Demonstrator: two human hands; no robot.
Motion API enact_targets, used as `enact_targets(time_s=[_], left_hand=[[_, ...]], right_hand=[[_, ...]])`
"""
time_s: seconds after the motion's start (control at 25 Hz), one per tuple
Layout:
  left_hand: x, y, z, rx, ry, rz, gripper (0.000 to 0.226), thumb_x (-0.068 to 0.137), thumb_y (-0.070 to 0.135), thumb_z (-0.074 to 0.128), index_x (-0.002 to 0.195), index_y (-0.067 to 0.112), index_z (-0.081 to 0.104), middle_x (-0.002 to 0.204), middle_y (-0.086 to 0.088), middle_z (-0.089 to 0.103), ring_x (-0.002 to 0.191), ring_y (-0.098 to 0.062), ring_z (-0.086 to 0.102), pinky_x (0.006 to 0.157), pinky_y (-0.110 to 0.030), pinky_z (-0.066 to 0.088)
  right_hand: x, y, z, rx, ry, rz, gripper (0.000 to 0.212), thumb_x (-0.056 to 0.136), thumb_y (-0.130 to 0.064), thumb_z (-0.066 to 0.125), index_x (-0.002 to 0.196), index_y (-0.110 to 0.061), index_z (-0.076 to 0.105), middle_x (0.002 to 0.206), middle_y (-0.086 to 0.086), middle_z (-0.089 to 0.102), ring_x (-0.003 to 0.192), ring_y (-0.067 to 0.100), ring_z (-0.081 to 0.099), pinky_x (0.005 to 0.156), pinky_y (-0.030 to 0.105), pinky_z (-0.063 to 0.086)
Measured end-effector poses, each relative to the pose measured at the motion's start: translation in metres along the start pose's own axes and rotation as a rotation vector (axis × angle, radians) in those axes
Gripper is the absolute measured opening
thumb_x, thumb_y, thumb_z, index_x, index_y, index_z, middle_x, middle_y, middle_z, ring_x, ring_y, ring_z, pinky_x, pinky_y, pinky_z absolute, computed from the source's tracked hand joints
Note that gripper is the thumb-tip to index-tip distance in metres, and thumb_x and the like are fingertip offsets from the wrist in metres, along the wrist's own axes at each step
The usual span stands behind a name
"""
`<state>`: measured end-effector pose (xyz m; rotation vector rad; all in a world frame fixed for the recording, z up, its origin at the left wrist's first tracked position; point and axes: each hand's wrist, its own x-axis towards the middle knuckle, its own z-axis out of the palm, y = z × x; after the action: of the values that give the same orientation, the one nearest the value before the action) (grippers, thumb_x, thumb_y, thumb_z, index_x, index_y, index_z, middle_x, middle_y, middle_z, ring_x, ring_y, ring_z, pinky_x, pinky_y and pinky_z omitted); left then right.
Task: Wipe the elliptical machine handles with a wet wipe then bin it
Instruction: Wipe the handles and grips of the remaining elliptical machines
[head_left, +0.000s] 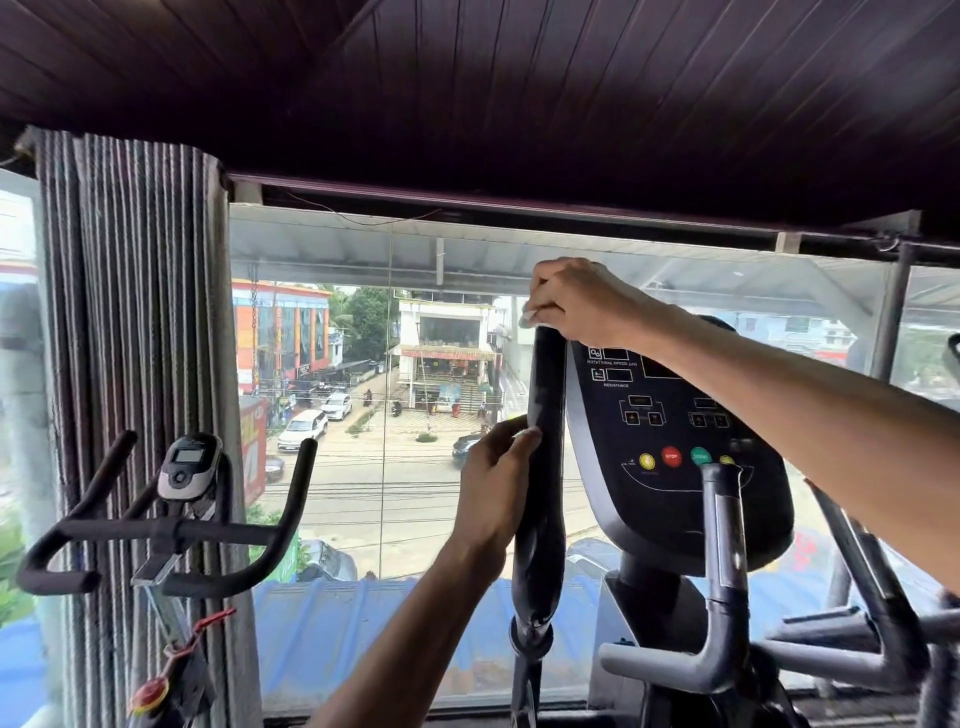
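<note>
Wipe first: the wet wipe (530, 314) shows only as a small white scrap at the very top of the machine's left handle (546, 400), bunched under the fingers of the right hand (582, 306). We see that hand curled over the tip of the handle, clasping the wipe against it, with the forearm reaching in from the right edge across the console. Lower down the same black padded handle, the left hand (493, 483) wraps its fingers round the shaft from the left side and grips it. Just to the right of the handle stands the dark console (670, 431), with yellow, red and green buttons in a row. Below it a grey fixed grip (724, 545) rises in front of the console. Well apart on the left we find an exercise bike's handlebars (156, 530) with a small display (189, 465), backed by a striped curtain (140, 312). Behind everything a wide window (389, 519) looks down on a street with parked cars.
</note>
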<state>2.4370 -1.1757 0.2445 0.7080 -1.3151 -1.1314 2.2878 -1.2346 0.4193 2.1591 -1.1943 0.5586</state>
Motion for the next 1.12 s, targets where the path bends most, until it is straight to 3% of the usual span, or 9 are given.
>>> enact_targets(time_s=[0.12, 0.32, 0.48, 0.68, 0.76, 0.84, 1.0, 1.08, 1.12], left_hand=[[-0.004, -0.003, -0.002, -0.001, -0.008, -0.005, 0.027, 0.105, 0.020, 0.049, 0.106, 0.023, 0.075, 0.103, 0.000, 0.078, 0.089, -0.015, 0.069, 0.080, -0.028, 0.050], [-0.013, -0.012, -0.008, -0.014, -0.059, -0.027, 0.029, 0.102, 0.019, 0.045, 0.092, 0.012, 0.071, 0.091, -0.007, 0.073, 0.084, -0.022, 0.063, 0.076, -0.032, 0.047], [-0.020, -0.006, -0.009, -0.063, -0.090, -0.084, 0.030, 0.105, 0.016, 0.043, 0.094, 0.003, 0.069, 0.095, -0.022, 0.075, 0.076, -0.025, 0.070, 0.062, -0.024, 0.054], [-0.022, -0.009, -0.011, -0.054, -0.091, -0.084, 0.031, 0.104, 0.016, 0.043, 0.104, -0.001, 0.068, 0.103, -0.025, 0.073, 0.082, -0.026, 0.071, 0.081, -0.038, 0.053], [-0.024, -0.010, -0.012, -0.043, -0.084, -0.072, 0.031, 0.099, 0.021, 0.045, 0.101, 0.000, 0.067, 0.105, -0.028, 0.070, 0.085, -0.027, 0.068, 0.088, -0.048, 0.054], [-0.027, -0.011, -0.012, -0.030, -0.086, -0.075, 0.031, 0.097, 0.025, 0.046, 0.096, 0.004, 0.068, 0.098, -0.026, 0.071, 0.086, -0.027, 0.066, 0.089, -0.053, 0.054], [-0.033, -0.012, -0.016, -0.042, -0.075, -0.090, 0.029, 0.104, 0.015, 0.047, 0.095, 0.019, 0.075, 0.089, -0.001, 0.074, 0.078, -0.017, 0.066, 0.077, -0.031, 0.051], [-0.035, -0.012, -0.017, -0.052, -0.062, -0.095, 0.030, 0.103, 0.011, 0.047, 0.095, 0.020, 0.075, 0.086, 0.001, 0.073, 0.076, -0.016, 0.064, 0.074, -0.028, 0.050], [-0.036, -0.013, -0.017, -0.047, -0.057, -0.100, 0.032, 0.103, 0.009, 0.046, 0.097, 0.020, 0.075, 0.085, 0.002, 0.073, 0.075, -0.016, 0.064, 0.073, -0.029, 0.050]], right_hand=[[-0.006, -0.012, -0.002, 0.021, 0.017, 0.057, 0.018, 0.097, -0.020, 0.070, 0.108, -0.009, 0.079, 0.100, 0.000, 0.064, 0.093, 0.015, 0.062, 0.092, 0.035, 0.054], [-0.044, -0.043, -0.007, 0.114, -0.347, -0.115, 0.014, 0.096, -0.024, 0.072, 0.105, -0.019, 0.081, 0.099, -0.012, 0.065, 0.089, -0.002, 0.054, 0.079, 0.011, 0.038], [-0.049, -0.043, -0.001, 0.076, -0.143, -0.061, 0.021, 0.101, -0.022, 0.062, 0.110, -0.015, 0.080, 0.105, -0.003, 0.068, 0.104, 0.013, 0.057, 0.085, 0.020, 0.031], [-0.078, -0.065, 0.003, 0.052, -0.285, -0.317, 0.017, 0.099, -0.012, 0.066, 0.107, -0.015, 0.081, 0.105, -0.001, 0.068, 0.103, 0.014, 0.062, 0.094, 0.023, 0.045], [-0.073, -0.050, 0.011, -0.032, -0.140, -0.315, 0.015, 0.090, -0.005, 0.075, 0.101, -0.014, 0.082, 0.098, 0.001, 0.070, 0.097, 0.019, 0.066, 0.094, 0.028, 0.051], [-0.069, -0.041, 0.019, -0.062, -0.019, -0.213, 0.018, 0.089, -0.004, 0.077, 0.102, -0.014, 0.081, 0.100, 0.001, 0.070, 0.098, 0.021, 0.065, 0.094, 0.043, 0.057], [-0.100, -0.066, 0.020, 0.091, -0.096, -0.341, 0.012, 0.091, -0.006, 0.075, 0.096, -0.016, 0.081, 0.096, -0.001, 0.067, 0.092, 0.011, 0.057, 0.087, 0.017, 0.041], [-0.102, -0.065, 0.017, 0.084, -0.093, -0.357, 0.011, 0.092, -0.006, 0.074, 0.097, -0.013, 0.081, 0.096, 0.001, 0.067, 0.092, 0.015, 0.059, 0.088, 0.017, 0.044], [-0.098, -0.060, 0.018, 0.072, -0.032, -0.305, 0.011, 0.091, -0.005, 0.074, 0.098, -0.011, 0.081, 0.097, 0.002, 0.066, 0.092, 0.018, 0.061, 0.090, 0.025, 0.051]])
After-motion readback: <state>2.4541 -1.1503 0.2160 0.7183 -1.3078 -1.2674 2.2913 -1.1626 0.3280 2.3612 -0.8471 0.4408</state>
